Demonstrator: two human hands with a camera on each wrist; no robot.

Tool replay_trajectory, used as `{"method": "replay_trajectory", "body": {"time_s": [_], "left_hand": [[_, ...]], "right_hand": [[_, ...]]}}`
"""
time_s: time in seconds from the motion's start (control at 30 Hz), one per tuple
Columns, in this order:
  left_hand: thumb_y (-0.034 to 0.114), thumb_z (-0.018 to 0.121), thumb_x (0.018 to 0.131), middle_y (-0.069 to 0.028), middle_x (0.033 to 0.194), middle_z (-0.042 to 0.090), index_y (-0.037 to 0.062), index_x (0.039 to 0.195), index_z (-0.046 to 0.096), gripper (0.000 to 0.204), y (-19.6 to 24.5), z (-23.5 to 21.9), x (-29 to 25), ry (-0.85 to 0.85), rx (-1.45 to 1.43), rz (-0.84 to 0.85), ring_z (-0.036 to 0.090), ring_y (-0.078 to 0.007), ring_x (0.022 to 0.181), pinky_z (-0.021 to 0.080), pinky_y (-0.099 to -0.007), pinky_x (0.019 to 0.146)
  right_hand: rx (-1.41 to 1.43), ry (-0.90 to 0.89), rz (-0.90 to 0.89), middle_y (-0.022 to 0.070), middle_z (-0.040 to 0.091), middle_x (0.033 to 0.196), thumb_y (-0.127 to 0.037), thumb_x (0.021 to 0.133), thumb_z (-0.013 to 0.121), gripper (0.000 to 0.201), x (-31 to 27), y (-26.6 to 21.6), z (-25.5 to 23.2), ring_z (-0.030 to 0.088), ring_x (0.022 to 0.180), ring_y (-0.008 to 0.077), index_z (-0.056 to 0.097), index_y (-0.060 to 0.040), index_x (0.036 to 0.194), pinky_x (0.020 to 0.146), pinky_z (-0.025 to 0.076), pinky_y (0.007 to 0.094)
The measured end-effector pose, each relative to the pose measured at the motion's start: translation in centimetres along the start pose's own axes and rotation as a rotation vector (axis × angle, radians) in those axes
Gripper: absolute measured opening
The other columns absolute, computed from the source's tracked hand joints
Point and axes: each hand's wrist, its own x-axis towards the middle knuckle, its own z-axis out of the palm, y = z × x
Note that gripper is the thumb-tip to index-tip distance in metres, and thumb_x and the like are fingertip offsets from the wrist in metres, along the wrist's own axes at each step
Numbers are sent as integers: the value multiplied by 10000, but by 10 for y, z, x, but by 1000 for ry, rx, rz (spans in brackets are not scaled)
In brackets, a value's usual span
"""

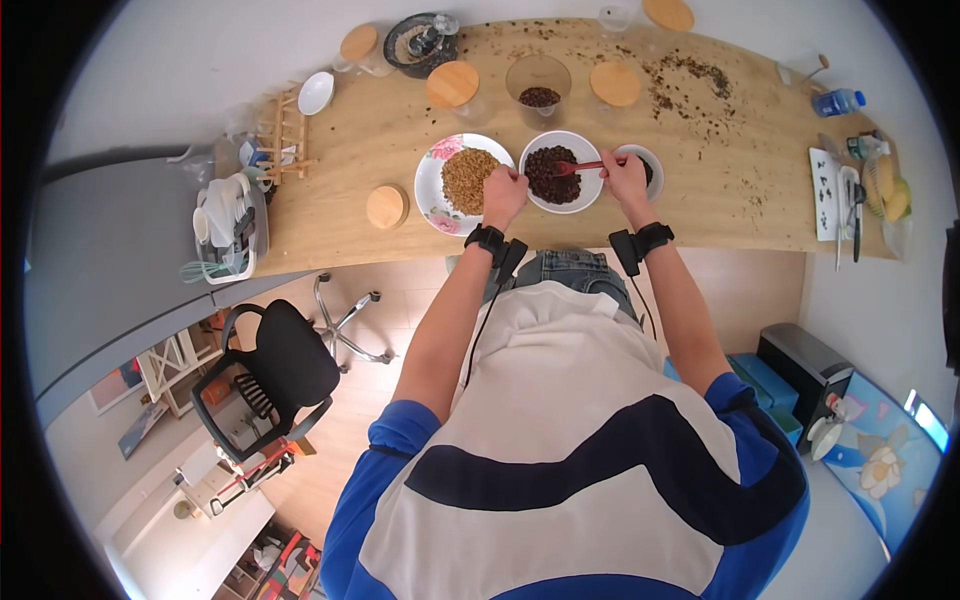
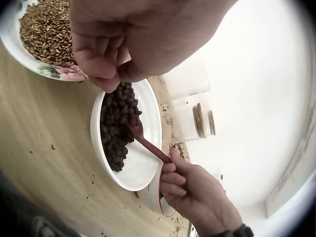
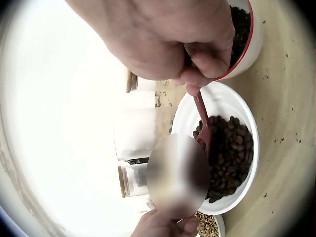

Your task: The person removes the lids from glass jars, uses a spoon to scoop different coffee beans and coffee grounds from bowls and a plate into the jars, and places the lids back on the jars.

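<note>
A white bowl [image 1: 592,188] holds dark brown beans [image 1: 545,182] that look like coffee beans. The person's right hand [image 1: 626,180] grips the handle of a dark red spoon [image 1: 580,167], whose head dips into the beans. At the opposite side of the bowl, the left hand [image 1: 505,194] has curled fingers, thumb and forefinger pinching the rim. Left of the bowl is a flower-patterned plate [image 1: 428,190] heaped with golden-brown grains [image 1: 465,178]. Beside the right hand stands a white cup [image 3: 253,53] with a red rim and dark contents. A blurred oval hides part of the right wrist view.
Behind the bowls stand a clear container [image 1: 553,78] with dark beans and jars with wooden lids [image 1: 453,84]. One lid [image 1: 387,207] lies left of the plate. Dark bits [image 1: 690,85] are scattered at the back right. A white tray [image 1: 824,195] lies at the right end.
</note>
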Motion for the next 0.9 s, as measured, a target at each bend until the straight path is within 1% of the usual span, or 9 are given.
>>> {"method": "replay_trajectory", "body": {"time_s": [0.07,0.13,0.37,0.47,0.57,0.67,0.73,0.83,0.9], "left_hand": [[118,584,741,-208,698,627,-58,800,596,186,4,-2,-2,-26,-31,-26,642,-282,591,516,-352,584],[74,555,767,-182,676,623,-72,834,573,163,6,-3,-3,-49,-128,-54,635,-229,509,519,-311,492],[30,505,805,-148,672,615,-86,832,544,125,0,-2,-1,-113,-314,-104,635,-220,511,535,-293,476],[56,502,820,-140,681,619,-77,809,543,140,2,-2,-4,-28,-418,-94,627,-204,501,520,-287,457],[99,495,839,-139,702,617,-70,823,535,175,1,0,1,30,-441,-139,616,-191,502,514,-288,480],[112,480,864,-98,700,581,-49,830,544,177,6,4,1,81,-650,-122,610,-179,614,522,-271,573],[131,466,871,-122,783,578,-59,852,536,202,12,3,1,131,-1105,-160,604,-205,740,521,-288,702],[152,441,880,-158,875,569,-80,901,515,244,17,2,3,143,-1247,-244,591,-245,835,504,-314,789],[148,436,881,-160,872,573,-76,901,518,239,16,3,5,147,-1268,-254,592,-245,827,508,-318,773]], "right_hand": [[46,-12,2,32,529,521,-257,856,594,277,0,-3,-4,427,390,86,535,-7,753,378,320,227],[118,-159,143,48,585,572,-257,825,628,284,-1,-8,-12,506,447,104,552,15,798,437,400,247],[204,-154,162,39,557,562,-243,847,614,271,-13,-18,-21,457,413,65,559,11,771,354,316,201],[269,-165,168,34,556,561,-233,845,619,262,-19,-23,-26,454,411,61,568,7,750,351,312,196],[290,-215,215,6,509,537,-266,862,600,289,-22,-26,-30,411,394,52,553,-10,735,347,275,190],[330,-248,247,23,548,554,-250,852,611,286,-20,-23,-33,446,403,58,572,-11,698,346,299,193],[334,-257,225,18,533,540,-263,854,609,296,-20,-22,-33,434,399,55,567,-17,695,344,294,196],[378,-262,213,15,523,540,-253,852,613,274,-20,-22,-36,422,395,54,564,-17,721,343,291,195],[399,-262,206,17,525,548,-243,851,613,257,-21,-24,-36,420,394,55,562,-16,742,343,290,194]]}}
